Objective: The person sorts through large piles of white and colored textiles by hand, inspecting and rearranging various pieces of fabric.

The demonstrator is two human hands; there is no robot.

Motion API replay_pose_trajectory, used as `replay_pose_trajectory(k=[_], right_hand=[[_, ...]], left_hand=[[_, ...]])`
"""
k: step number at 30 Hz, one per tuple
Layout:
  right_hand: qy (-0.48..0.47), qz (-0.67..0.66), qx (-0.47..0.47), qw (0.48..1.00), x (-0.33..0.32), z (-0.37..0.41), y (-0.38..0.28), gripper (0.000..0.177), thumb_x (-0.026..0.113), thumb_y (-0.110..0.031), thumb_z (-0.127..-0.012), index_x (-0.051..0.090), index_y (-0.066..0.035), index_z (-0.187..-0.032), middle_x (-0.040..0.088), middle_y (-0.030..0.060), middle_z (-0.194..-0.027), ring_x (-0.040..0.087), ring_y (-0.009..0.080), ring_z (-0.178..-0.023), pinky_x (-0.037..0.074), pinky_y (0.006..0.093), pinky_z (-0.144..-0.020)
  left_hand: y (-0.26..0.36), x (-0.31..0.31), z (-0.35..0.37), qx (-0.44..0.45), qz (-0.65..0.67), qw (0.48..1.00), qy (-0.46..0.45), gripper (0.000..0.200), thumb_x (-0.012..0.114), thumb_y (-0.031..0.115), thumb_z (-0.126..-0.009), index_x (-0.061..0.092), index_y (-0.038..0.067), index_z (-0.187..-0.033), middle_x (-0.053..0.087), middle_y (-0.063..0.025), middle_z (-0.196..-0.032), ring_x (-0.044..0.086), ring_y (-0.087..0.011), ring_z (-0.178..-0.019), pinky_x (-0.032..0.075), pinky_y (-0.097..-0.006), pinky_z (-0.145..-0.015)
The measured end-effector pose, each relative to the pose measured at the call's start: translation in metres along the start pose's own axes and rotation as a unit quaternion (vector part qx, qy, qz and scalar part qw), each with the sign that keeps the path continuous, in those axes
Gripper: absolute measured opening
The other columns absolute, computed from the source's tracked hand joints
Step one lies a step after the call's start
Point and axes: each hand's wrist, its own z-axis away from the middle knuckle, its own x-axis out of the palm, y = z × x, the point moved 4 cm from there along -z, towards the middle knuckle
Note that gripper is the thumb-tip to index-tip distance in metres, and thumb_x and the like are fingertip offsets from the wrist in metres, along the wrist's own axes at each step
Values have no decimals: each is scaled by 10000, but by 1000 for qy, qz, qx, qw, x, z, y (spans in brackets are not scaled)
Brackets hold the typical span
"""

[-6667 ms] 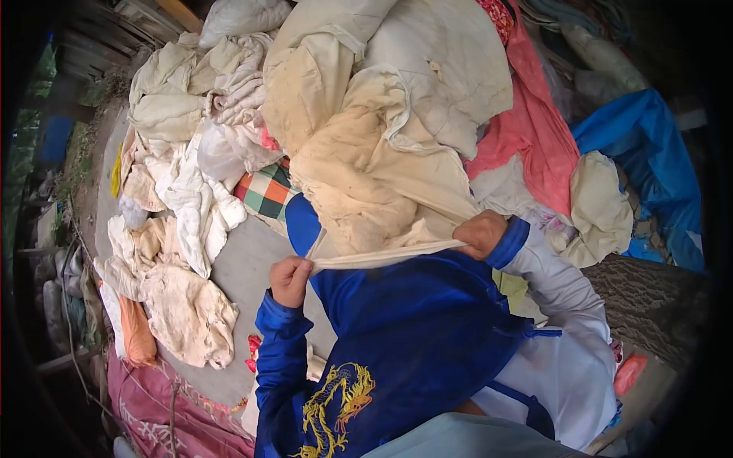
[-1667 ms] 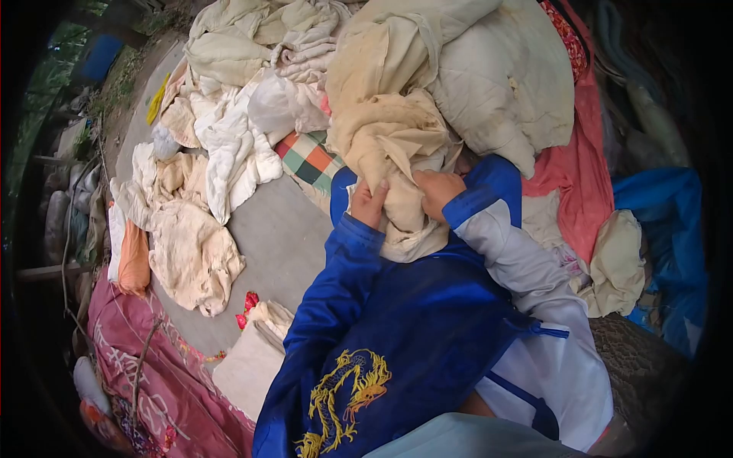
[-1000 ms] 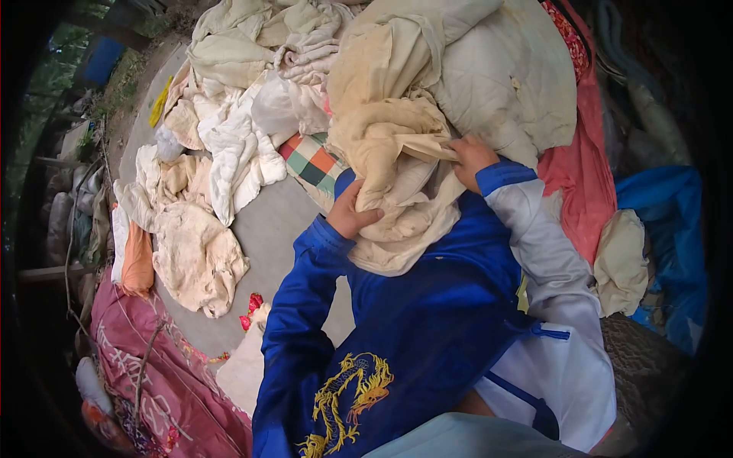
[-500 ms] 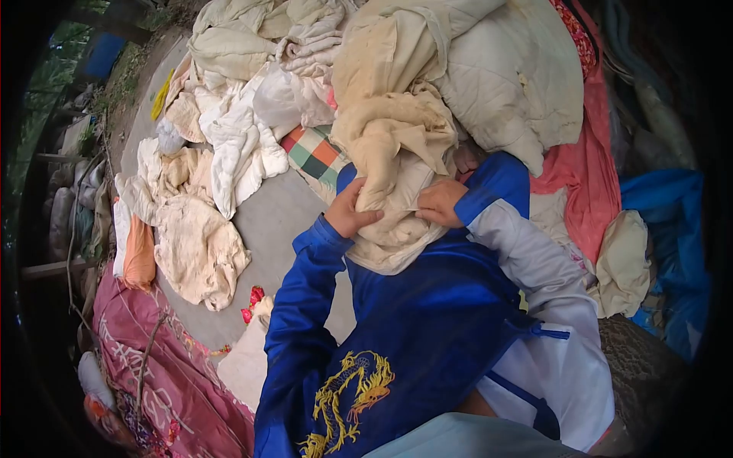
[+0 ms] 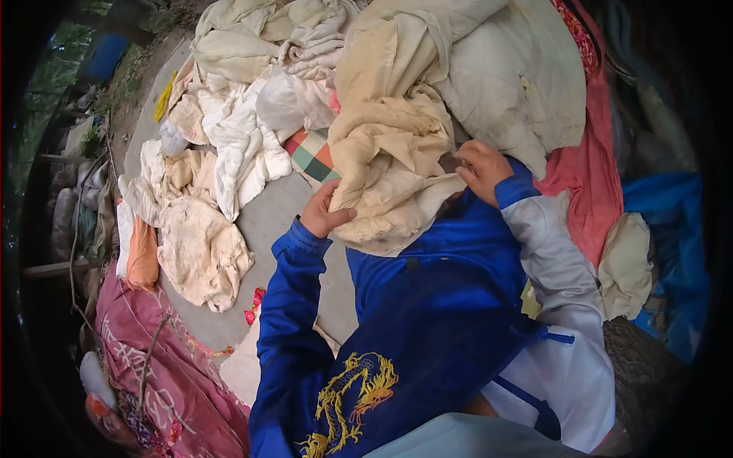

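A crumpled piece of cream cotton wadding (image 5: pixel 393 202) lies bunched over my lap, its folds rising toward the larger pile beyond. My left hand (image 5: pixel 327 211) is closed on its left edge, thumb on top and fingers tucked beneath. On the other side, my right hand (image 5: pixel 485 172) has its thumb and fingers at the wadding's right corner, which is drawn out to a point there. A big off-white quilted pad (image 5: pixel 511 76) lies just past my right hand.
White cloths (image 5: pixel 237 145) and a pale wadding piece (image 5: pixel 202 248) lie on the grey ground sheet (image 5: pixel 282 206) at left. A checkered cloth (image 5: pixel 311 155) shows beside the wadding. Pink fabric (image 5: pixel 584 198) and a blue tarp (image 5: pixel 668 229) are at right; a maroon cloth (image 5: pixel 164 359) is at lower left.
My right hand has moved up and to the right, drawing the wadding's edge outward. My left hand has shifted slightly left, and the wadding's near edge has risen off my lap.
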Motion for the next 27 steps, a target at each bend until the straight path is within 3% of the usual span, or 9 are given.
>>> replay_pose_trajectory(k=[2,3,5,12,21,24,27], right_hand=[[2,-34,-62,997,11,-5,-40,147,691,-173,-835,667,-44,-900,622,128,-895,627,334,-836,504,415,-740],[2,-51,-80,995,20,-7,-58,122,723,-137,-830,660,-33,-837,627,96,-802,635,280,-734,506,355,-666],[-27,-96,-86,991,54,-10,-68,177,719,-196,-847,660,-31,-824,638,104,-785,640,289,-710,506,371,-658],[-120,-74,50,989,95,-25,-84,353,723,-385,-816,656,-43,-756,651,120,-744,651,310,-728,512,422,-700],[-275,141,42,950,118,-30,-62,235,619,-229,-757,715,-28,-831,696,207,-871,682,362,-860,530,465,-779],[-201,217,82,952,120,-31,-8,245,609,-214,-750,720,-14,-836,693,226,-865,682,375,-874,534,469,-801],[-116,267,196,937,68,-44,62,224,597,-201,-769,734,-46,-854,701,210,-875,685,375,-862,534,480,-804]], left_hand=[[-7,5,0,2,9,1000,10,678,735,-31,-801,419,16,-1399,575,-73,-1288,549,-174,-1196,418,-324,-1040],[-9,7,0,0,14,1000,12,675,731,-37,-802,418,14,-1398,575,-74,-1288,551,-175,-1195,420,-325,-1039],[-10,10,0,0,23,1000,17,669,722,-48,-804,417,12,-1396,576,-77,-1288,555,-177,-1193,423,-327,-1038],[-13,28,4,-18,34,999,11,695,702,-55,-820,366,21,-1424,581,-96,-1267,578,-183,-1162,452,-325,-1005],[-31,48,-2,-20,-44,999,-8,680,675,-68,-823,366,10,-1424,582,-104,-1259,585,-181,-1138,457,-321,-987],[-28,45,0,10,-27,1000,-7,659,687,-54,-831,395,4,-1419,585,-104,-1277,585,-184,-1147,455,-323,-998],[-11,22,17,-1,57,998,27,639,686,-39,-838,411,-7,-1415,598,-117,-1287,595,-186,-1147,461,-311,-992]])
